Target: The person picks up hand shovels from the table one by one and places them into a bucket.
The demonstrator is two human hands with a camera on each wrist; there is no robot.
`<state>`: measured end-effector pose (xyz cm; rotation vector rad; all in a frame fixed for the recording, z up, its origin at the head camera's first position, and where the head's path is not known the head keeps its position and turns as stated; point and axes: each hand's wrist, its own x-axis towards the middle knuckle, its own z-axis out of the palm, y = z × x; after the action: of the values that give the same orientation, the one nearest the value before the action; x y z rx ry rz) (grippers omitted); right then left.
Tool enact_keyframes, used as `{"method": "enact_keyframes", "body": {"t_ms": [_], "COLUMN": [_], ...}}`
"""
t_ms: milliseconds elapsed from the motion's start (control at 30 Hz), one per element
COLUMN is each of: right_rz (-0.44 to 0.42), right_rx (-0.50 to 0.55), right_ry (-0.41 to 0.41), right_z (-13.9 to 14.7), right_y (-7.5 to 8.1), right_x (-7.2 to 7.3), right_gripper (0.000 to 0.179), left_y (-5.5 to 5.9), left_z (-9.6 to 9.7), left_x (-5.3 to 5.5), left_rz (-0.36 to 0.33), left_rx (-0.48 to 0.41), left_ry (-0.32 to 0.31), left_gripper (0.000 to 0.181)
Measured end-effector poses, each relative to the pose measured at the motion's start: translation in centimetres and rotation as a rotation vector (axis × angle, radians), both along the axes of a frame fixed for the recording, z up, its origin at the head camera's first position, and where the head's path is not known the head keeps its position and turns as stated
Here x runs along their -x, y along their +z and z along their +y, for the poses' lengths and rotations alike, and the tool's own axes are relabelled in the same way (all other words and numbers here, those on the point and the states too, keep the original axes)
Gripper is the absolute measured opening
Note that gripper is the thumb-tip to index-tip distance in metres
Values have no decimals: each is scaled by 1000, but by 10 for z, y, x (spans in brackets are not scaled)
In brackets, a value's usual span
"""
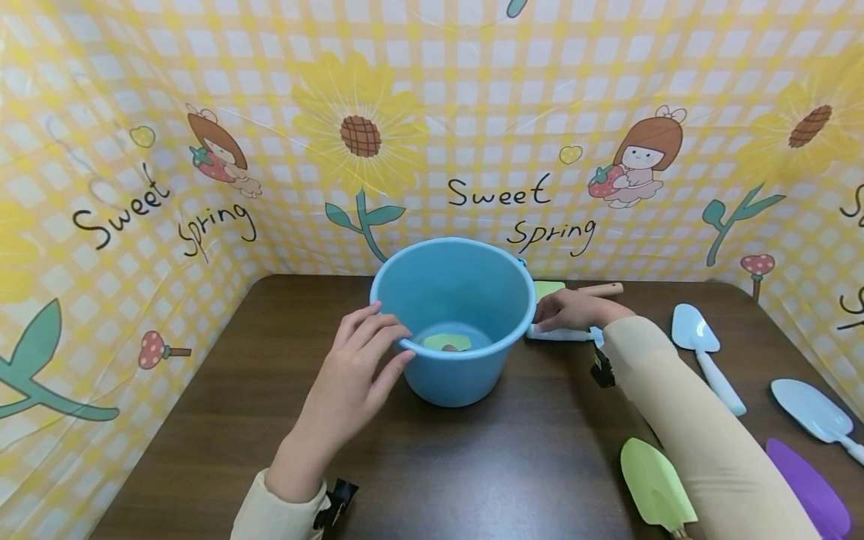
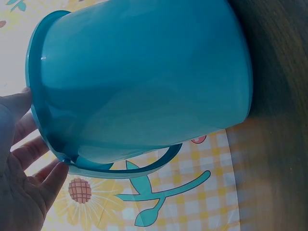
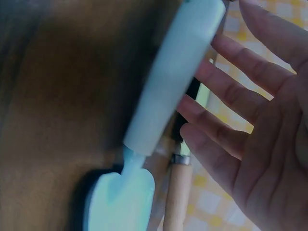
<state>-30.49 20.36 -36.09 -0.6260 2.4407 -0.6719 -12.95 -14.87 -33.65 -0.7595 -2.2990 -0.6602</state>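
A light-blue bucket (image 1: 459, 382) stands upright on the table, a pale green piece (image 1: 445, 342) at its bottom. My left hand (image 1: 354, 375) holds the near-left rim, thumb outside and some fingers over the edge; the left wrist view shows the bucket's curved handle (image 2: 139, 172) hanging below them. Right of the bucket, my right hand (image 1: 574, 309) is at the pale blue-white grip of a hand trowel (image 1: 560, 335). In the right wrist view its fingertips meet the side of that grip (image 3: 178, 72), and the thumb stands apart.
Behind the right hand lies a green tool with a wooden handle (image 1: 601, 289). Further right are two pale blue trowels (image 1: 695, 330) (image 1: 810, 409). A green trowel (image 1: 655, 480) and a purple one (image 1: 806, 487) flank the right forearm. A yellow-checked cloth (image 1: 432, 112) hangs around the table.
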Motion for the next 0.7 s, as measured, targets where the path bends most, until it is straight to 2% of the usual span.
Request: {"method": "enact_keyframes", "body": {"t_ms": [233, 567, 700], "right_rz": [-16, 64, 54], "right_rx": [0, -90, -54], "right_ry": [33, 48, 46], "right_z": [-8, -10, -9], "right_y": [-8, -16, -17], "right_x": [-2, -2, -2], "right_gripper": [31, 24, 23], "left_y": [1, 1, 1], "left_z": [0, 0, 0], "left_x": [0, -1, -1], "left_rz": [0, -5, -7], "left_rx": [0, -5, -4], "left_ry": [-6, -10, -8], "left_gripper": [20, 20, 20]}}
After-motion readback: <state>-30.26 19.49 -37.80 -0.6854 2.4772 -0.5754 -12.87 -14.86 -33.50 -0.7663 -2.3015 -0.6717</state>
